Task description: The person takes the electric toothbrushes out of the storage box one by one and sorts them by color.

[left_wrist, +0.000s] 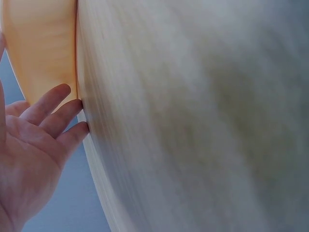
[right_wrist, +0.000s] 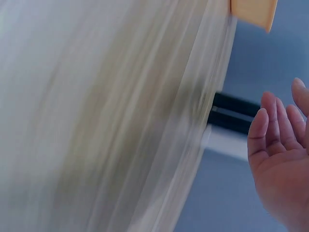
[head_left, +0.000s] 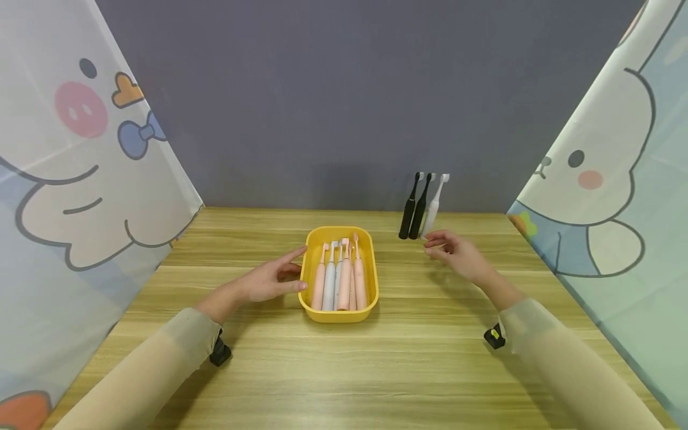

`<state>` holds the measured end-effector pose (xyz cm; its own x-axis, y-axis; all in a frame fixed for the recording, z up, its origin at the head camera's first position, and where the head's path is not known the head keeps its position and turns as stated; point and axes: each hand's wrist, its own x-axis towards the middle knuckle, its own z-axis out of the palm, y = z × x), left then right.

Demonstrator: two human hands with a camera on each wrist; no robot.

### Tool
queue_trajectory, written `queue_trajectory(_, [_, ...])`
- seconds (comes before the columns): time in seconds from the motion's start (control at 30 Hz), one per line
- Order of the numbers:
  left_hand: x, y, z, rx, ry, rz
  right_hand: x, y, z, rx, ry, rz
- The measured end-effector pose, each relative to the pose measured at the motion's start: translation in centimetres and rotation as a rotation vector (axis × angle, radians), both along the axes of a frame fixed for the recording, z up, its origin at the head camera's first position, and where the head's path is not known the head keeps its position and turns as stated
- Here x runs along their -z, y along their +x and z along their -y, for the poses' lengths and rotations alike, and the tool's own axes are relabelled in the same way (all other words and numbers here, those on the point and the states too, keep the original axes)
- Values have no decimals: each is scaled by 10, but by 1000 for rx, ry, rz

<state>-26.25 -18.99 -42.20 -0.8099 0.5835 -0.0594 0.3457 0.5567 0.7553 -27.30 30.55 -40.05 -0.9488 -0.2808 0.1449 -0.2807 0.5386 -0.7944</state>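
Note:
A yellow bin (head_left: 338,317) holds several electric toothbrushes, pink (head_left: 318,286) and pale blue (head_left: 329,288), lying side by side with heads toward the back. My left hand (head_left: 269,279) is at the bin's left side, thumb and fingertips right at the rim, fingers spread; its fingers also show beside the yellow wall (left_wrist: 43,43) in the left wrist view. At the back right, two black toothbrushes (head_left: 407,218) and a white toothbrush (head_left: 431,216) stand upright in a row. My right hand (head_left: 457,254) is just in front of the white one, fingers loosely bent, holding nothing.
The wood-grain table (head_left: 344,376) runs back to a dark grey panel (head_left: 333,101). Cartoon-printed cloths (head_left: 48,239) hang along the left and right sides. A small black wrist camera (head_left: 220,351) sits under the left cuff, another (head_left: 494,336) under the right.

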Motion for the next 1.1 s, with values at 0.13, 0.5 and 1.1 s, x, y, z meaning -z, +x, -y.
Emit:
queue_trajectory(0.13, [2, 0, 1, -6, -11, -7, -2, 2, 20, -35, -17, 19])
queue_trajectory(0.5, [1, 1, 1, -15, -14, -9, -14, -5, 82, -101, -67, 23])
queue_trajectory(1.1, [1, 1, 1, -3, -4, -10, -18, -25, 168, -173, -53, 29])
